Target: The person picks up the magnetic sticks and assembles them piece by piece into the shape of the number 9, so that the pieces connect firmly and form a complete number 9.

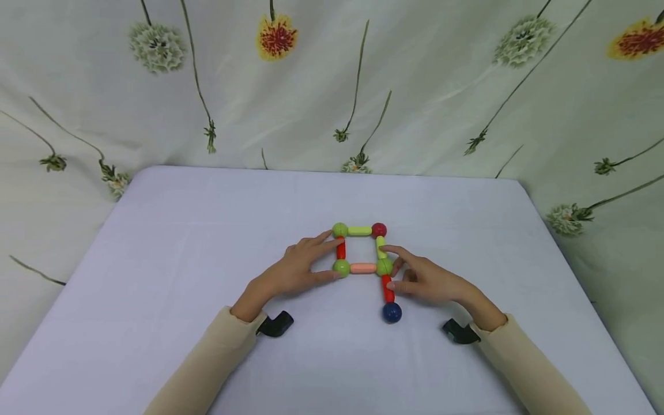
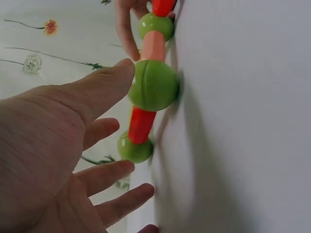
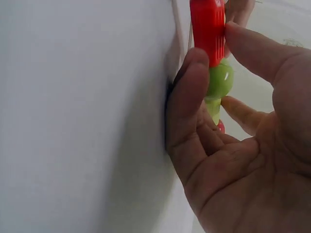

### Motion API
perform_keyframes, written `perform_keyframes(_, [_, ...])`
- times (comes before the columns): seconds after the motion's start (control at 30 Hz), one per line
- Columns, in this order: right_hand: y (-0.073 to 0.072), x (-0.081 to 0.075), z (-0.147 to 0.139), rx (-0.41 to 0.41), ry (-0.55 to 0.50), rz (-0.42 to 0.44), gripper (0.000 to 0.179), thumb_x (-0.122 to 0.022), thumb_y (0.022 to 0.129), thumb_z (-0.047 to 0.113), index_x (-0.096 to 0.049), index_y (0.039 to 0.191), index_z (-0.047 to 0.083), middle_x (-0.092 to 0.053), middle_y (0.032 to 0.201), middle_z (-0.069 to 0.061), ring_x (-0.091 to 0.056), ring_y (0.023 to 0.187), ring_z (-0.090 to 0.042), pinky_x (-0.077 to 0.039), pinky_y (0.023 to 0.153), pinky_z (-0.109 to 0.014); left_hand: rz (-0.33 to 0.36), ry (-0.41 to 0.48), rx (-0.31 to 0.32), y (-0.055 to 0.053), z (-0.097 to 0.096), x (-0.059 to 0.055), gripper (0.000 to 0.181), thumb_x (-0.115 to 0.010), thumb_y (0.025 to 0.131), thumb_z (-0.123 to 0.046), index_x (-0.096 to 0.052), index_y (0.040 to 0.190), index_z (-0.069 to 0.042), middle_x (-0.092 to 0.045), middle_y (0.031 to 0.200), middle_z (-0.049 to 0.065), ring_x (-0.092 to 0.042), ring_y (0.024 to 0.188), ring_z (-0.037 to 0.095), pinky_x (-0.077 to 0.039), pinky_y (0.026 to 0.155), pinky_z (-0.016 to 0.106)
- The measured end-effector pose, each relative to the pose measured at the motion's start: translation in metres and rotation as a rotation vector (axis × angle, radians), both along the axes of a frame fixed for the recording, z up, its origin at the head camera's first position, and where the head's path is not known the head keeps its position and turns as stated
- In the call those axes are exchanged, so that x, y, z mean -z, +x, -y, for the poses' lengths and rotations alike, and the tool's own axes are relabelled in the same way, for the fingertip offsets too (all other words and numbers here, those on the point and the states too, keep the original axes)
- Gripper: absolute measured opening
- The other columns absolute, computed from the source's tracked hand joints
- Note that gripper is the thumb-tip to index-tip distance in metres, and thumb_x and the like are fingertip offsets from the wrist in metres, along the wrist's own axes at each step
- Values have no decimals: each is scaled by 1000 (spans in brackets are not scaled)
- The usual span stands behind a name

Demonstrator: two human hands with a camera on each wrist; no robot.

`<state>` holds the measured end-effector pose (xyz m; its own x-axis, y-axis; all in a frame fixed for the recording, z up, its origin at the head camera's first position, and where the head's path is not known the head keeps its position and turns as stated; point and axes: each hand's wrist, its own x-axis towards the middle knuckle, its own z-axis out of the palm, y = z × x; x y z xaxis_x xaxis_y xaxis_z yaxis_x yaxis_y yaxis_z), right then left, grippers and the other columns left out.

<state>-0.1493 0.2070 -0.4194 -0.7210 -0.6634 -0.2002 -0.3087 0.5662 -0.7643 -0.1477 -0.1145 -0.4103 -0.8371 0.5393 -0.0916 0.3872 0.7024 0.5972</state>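
Observation:
Magnetic building rods and balls lie joined on the table as a square with a tail. Its corners are an upper-left green ball (image 1: 339, 230), a lower-left green ball (image 1: 342, 267), a dark red ball (image 1: 379, 230) and a lower-right green ball (image 1: 384, 267). A red rod (image 1: 387, 290) runs from that last corner to a dark blue ball (image 1: 392, 312). My left hand (image 1: 299, 264) touches the square's left side, thumb at the lower-left ball, fingers extended. My right hand (image 1: 432, 279) rests its thumb against the tail rod and its index fingertip on a yellow-green rod (image 1: 381, 248); its other fingers bend beside the corner ball.
The white tabletop (image 1: 207, 213) reaches out on all sides of the shape. Behind it hangs a pale cloth (image 1: 430, 115) printed with flowers. Dark wrist camera mounts (image 1: 276, 324) sit close over the table near both sleeves.

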Motion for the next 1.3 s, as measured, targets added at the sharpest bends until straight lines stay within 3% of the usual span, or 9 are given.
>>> perform_keyframes(0.17, [-4, 3, -2, 13, -25, 35, 73, -70, 95, 23, -30, 155, 19, -57, 113, -10, -58, 63, -13, -49, 69, -25, -8, 48, -44, 2, 21, -13, 61, -70, 94, -36, -49, 148, -17, -40, 158, 11, -36, 145, 37, -31, 114, 62])
perform_keyframes(0.27, [-3, 4, -2, 17, -25, 43, 73, -70, 95, 23, -30, 155, 19, -57, 113, -9, -58, 64, -13, -49, 68, -24, -33, 52, -64, 8, 35, -15, 57, -72, 93, -34, -54, 143, -14, -50, 149, 11, -42, 139, 36, -37, 113, 56])
perform_keyframes(0.43, [-2, 5, -3, 16, -27, 39, 73, -70, 95, 23, -29, 156, 20, -57, 113, -10, -58, 64, -13, -49, 68, -24, -56, 37, -81, 23, 55, -11, 53, -75, 90, -27, -57, 138, -13, -55, 139, 11, -49, 130, 34, -45, 105, 52])
perform_keyframes(0.57, [-2, 6, -4, 19, -25, 44, 73, -70, 95, 23, -29, 155, 22, -56, 113, -10, -58, 64, -13, -49, 68, -25, -63, 62, -146, 30, 65, -8, 52, -77, 88, -20, -58, 136, -14, -57, 130, 12, -51, 118, 31, -47, 96, 49])
perform_keyframes(0.73, [-3, 7, -4, 19, -26, 46, 73, -70, 95, 23, -29, 155, 23, -56, 113, -9, -59, 63, -13, -49, 68, -25, -33, 50, -215, 31, 69, -4, 54, -78, 84, -15, -57, 133, -9, -61, 112, 10, -56, 102, 25, -49, 85, 40])
perform_keyframes(0.9, [-3, 7, -3, 11, -40, 44, 73, -70, 95, 23, -29, 155, 21, -56, 112, -9, -59, 64, -13, -49, 68, -25, -32, 61, -235, 30, 67, 3, 39, -76, 85, -7, -63, 121, -8, -66, 99, 4, -60, 91, 19, -50, 79, 35])
perform_keyframes(1.07, [-2, 6, -3, 12, -42, 52, 73, -70, 95, 22, -28, 156, 19, -56, 112, -11, -59, 64, -13, -49, 68, -25, -16, 109, -183, 34, 57, 6, 27, -74, 86, -4, -68, 112, -11, -68, 97, -1, -60, 86, 13, -52, 76, 29])
perform_keyframes(1.3, [-2, 5, -3, 25, -25, 54, 74, -70, 95, 23, -28, 156, 22, -54, 115, -11, -59, 66, -13, -50, 69, -25, 42, 186, -37, 42, 25, 2, 25, -73, 88, -6, -68, 112, -14, -67, 98, -4, -60, 86, 10, -53, 78, 28])
